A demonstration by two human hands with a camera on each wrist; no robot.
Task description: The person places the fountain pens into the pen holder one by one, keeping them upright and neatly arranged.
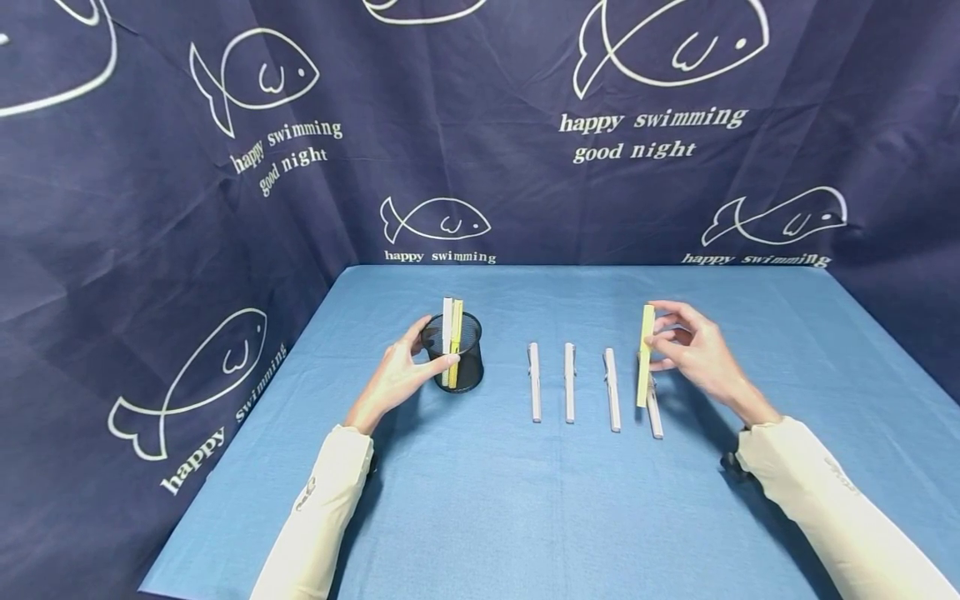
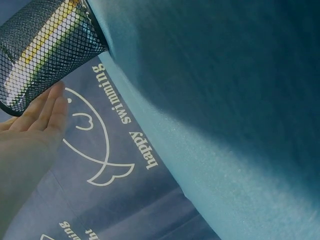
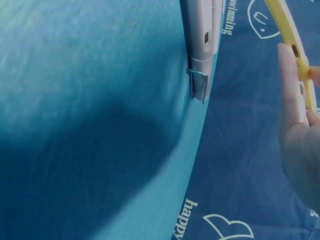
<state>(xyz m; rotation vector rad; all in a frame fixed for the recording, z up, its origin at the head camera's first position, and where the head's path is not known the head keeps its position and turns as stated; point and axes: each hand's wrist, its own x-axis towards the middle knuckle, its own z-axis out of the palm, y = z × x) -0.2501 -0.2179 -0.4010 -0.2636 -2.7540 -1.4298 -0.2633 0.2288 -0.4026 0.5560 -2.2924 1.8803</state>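
In the head view a black mesh pen holder [image 1: 470, 367] stands at the left, with a white pen [image 1: 447, 321] and a yellow pen [image 1: 457, 321] upright in it. My left hand [image 1: 401, 367] grips the holder's side, thumb in front and fingers behind. Over on the right, my right hand [image 1: 693, 346] pinches another yellow pen [image 1: 645, 358] between thumb and fingers, raised above the table and nearly vertical. Just beneath it lies a white pen [image 1: 656, 417]. The right wrist view also shows the pinched yellow pen [image 3: 284, 22] and a white pen with a metal clip [image 3: 201, 40].
Three more white pens, the left one [image 1: 535, 383], the middle one [image 1: 569, 383] and the right one [image 1: 612, 392], lie in a row between the hands. A blue cloth covers the table [image 1: 480, 500]. Dark curtains [image 1: 525, 167] with fish drawings hang behind and at the left.
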